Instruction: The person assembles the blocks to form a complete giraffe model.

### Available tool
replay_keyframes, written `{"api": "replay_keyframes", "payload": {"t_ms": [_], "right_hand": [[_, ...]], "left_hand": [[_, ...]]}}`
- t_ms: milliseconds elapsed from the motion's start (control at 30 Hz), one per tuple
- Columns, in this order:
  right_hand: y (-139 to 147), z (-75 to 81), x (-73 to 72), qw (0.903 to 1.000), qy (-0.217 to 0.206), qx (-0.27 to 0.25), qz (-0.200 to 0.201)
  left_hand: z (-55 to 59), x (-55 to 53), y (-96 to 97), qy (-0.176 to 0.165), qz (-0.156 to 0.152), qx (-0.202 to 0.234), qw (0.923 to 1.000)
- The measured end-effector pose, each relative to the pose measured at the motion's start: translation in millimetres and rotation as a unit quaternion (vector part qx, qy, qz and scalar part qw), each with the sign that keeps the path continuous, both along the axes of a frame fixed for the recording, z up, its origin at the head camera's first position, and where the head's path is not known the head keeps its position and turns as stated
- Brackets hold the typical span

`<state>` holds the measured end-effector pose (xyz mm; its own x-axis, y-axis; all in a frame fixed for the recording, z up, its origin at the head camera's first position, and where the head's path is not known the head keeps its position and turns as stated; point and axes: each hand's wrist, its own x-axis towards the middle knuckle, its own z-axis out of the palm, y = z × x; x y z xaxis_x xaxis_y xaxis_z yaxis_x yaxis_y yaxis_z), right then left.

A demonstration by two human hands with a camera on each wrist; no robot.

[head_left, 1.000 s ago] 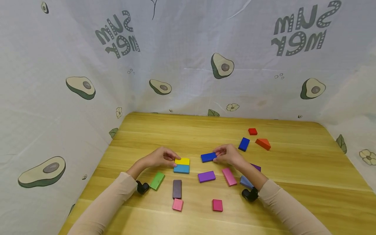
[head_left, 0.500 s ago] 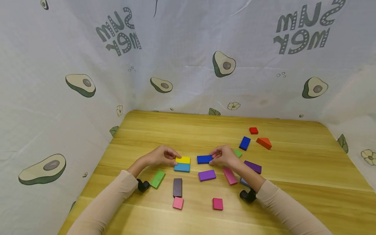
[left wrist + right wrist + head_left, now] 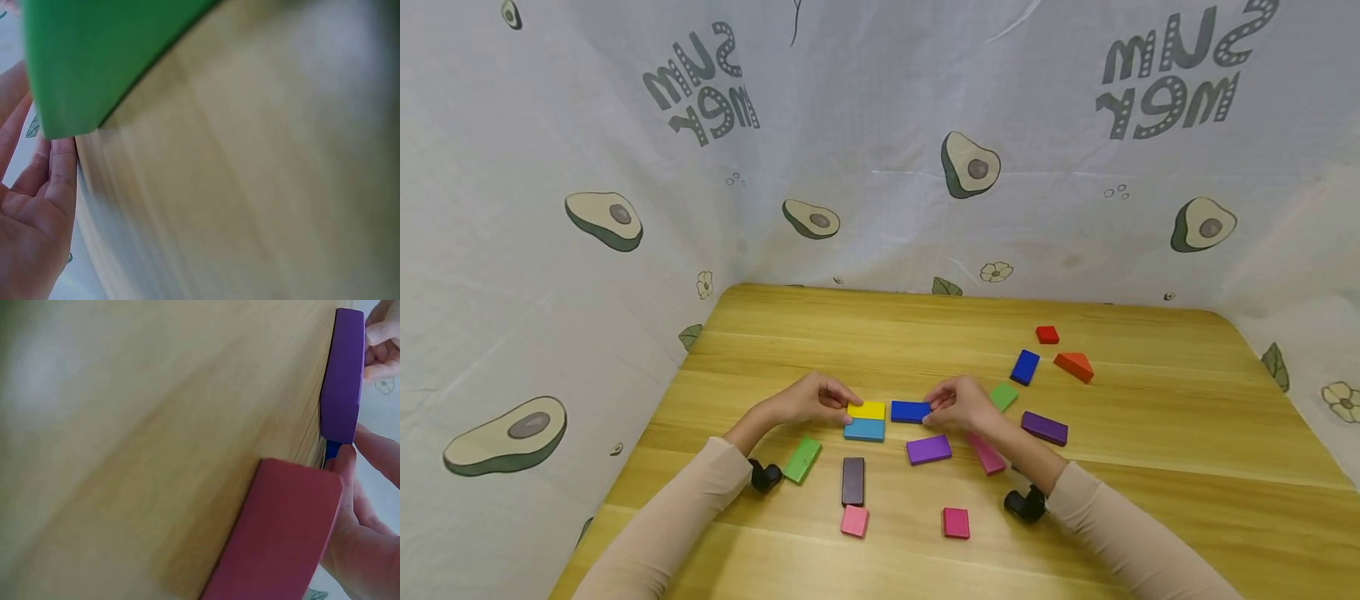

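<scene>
My right hand (image 3: 961, 406) pinches the right end of a dark blue block (image 3: 909, 412), which lies just right of a yellow block (image 3: 867, 410) with a narrow gap between them. A light blue block (image 3: 864, 430) sits flush along the yellow one's near side. At the left ends of that pair, my left hand (image 3: 812, 400) holds thumb and fingertips against the yellow and light blue blocks. In the right wrist view, a purple block (image 3: 344, 375) hides most of the dark blue block. The left wrist view has a green block (image 3: 112, 56) in front of the left fingers.
Nearer me lie a dark brown block (image 3: 853, 481), a pink square (image 3: 854, 522) and a magenta square (image 3: 956, 523). Under the right forearm is a pink block (image 3: 987, 456). Red (image 3: 1047, 335) and orange (image 3: 1074, 366) blocks lie at the back right.
My right hand has slid the dark blue block leftward, closer to the yellow block, and straightened it. A green block and a dark purple one now show beside the right arm. The left hand stays put.
</scene>
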<state>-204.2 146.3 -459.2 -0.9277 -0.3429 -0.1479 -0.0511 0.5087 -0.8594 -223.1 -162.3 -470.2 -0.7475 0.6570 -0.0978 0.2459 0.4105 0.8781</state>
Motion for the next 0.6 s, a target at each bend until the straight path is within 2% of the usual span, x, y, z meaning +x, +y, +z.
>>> {"api": "replay_keyframes", "payload": {"t_ms": [333, 600], "right_hand": [[-4.1, -1.4, -0.2, 0.9997, -0.020, -0.007, -0.011], [-4.9, -4.1, -1.5, 0.9998, -0.014, -0.017, 0.000]], "left_hand": [[-1.1, 1.1, -0.4, -0.003, 0.001, 0.002, 1.0000], [-3.2, -0.4, -0.7, -0.002, 0.002, 0.008, 1.0000]]}}
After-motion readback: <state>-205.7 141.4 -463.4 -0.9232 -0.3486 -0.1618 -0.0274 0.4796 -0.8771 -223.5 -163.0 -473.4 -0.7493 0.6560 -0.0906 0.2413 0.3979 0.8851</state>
